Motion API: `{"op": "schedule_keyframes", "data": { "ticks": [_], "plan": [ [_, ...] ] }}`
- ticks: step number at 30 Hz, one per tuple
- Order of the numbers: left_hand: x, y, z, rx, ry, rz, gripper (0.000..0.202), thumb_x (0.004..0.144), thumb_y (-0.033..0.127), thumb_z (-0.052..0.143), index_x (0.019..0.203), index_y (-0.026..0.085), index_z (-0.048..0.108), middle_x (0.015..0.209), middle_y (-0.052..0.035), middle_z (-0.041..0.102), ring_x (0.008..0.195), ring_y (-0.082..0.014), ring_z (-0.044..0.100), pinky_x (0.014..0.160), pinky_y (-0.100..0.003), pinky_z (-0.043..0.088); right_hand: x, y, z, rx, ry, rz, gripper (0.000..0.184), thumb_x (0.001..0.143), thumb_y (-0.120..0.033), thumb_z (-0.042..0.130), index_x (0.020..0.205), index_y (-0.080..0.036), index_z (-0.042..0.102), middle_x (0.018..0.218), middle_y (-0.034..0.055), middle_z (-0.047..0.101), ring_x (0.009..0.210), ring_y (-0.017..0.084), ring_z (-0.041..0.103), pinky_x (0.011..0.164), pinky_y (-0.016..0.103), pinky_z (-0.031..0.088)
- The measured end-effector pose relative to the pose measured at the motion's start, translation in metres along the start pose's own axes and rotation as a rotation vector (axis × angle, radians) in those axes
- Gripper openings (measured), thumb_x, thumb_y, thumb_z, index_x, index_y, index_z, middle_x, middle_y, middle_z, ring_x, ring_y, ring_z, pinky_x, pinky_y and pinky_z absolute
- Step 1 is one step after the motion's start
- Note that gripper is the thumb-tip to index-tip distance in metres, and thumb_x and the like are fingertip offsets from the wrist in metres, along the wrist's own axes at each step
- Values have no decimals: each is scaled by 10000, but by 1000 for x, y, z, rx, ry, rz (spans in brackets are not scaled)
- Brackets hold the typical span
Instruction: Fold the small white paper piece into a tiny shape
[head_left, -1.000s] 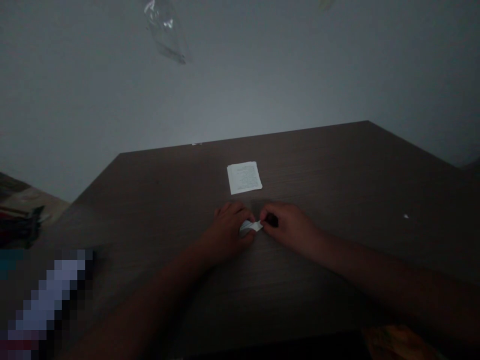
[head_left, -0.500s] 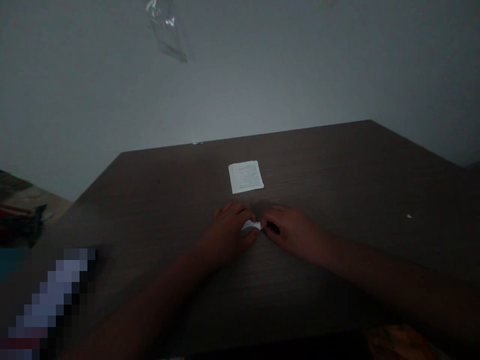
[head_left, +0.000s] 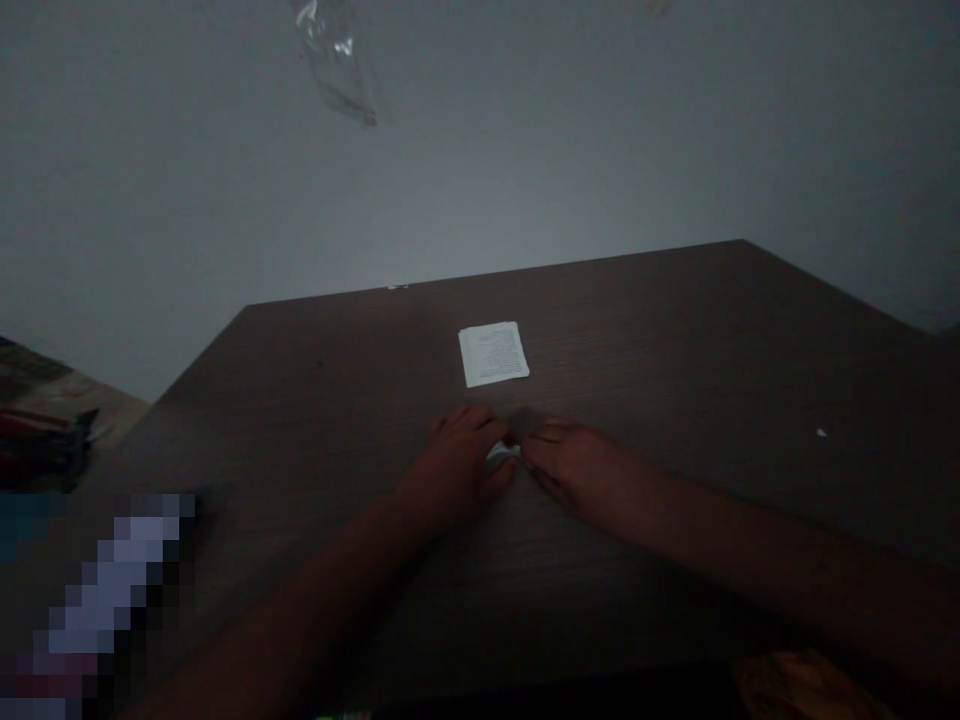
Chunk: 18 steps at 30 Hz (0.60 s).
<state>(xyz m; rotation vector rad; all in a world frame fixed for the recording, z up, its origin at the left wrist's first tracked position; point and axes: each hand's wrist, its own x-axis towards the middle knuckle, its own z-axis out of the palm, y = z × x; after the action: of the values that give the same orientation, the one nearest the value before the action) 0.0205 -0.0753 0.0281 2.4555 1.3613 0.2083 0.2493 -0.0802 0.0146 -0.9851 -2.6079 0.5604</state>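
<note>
A small folded piece of white paper (head_left: 501, 455) lies between my two hands, low over the table. My left hand (head_left: 463, 465) is closed around its left part, thumb below and fingers above. At the paper's right end, the fingertips of my right hand (head_left: 574, 462) are pinched together on its tip. Fingers hide most of the paper. Just beyond my hands lies a stack of square white paper sheets (head_left: 493, 354) with printed lines on the top one.
The brown wooden table (head_left: 637, 340) meets a grey wall (head_left: 525, 150). A clear plastic bag (head_left: 337, 65) hangs on the wall. One white scrap (head_left: 821, 433) lies at the right. A pixelated light-coloured object (head_left: 112, 590) is at the lower left, with dark clutter (head_left: 45, 440) beyond.
The fingers of my right hand have closed up, and the gap between its thumb and fingers is gone. My left hand keeps its hold on the paper.
</note>
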Motion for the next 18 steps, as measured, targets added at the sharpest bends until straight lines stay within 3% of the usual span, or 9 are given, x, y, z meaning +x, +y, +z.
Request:
{"op": "schedule_keyframes", "data": {
  "ticks": [8, 15, 18],
  "plan": [
    [0, -4, 4, 64, 32, 48, 217, 1092, 189, 704, 1257, 262, 826, 1342, -96, 791, 1305, -358, 691, 1132, -551, 545, -9, -3, -1, -77, 3, -59, 273, 1076, -27, 647, 1167, -214, 825, 1179, 103, 873, 1111, 280, 815, 1212, 518, 583],
    [7, -23, 14, -11, 96, 137, 269, 1069, 78, 685, 1161, 248, 872, 1303, -87, 837, 1308, -338, 745, 1169, -537, 550, 0, 15, 6, -11, 95, -123, 189, 1098, -96, 678, 1054, -242, 790, 1024, 57, 839, 999, 252, 782, 1007, 423, 630],
    [7, -29, 16, -104, 120, 203, 241, 1053, 76, 686, 1087, 229, 868, 1280, -97, 840, 1260, -320, 770, 1161, -506, 583, 7, 25, 10, 82, 149, -133, 202, 1085, -80, 681, 1054, -243, 796, 994, 40, 837, 965, 235, 774, 1003, 419, 610]
  ]
}}
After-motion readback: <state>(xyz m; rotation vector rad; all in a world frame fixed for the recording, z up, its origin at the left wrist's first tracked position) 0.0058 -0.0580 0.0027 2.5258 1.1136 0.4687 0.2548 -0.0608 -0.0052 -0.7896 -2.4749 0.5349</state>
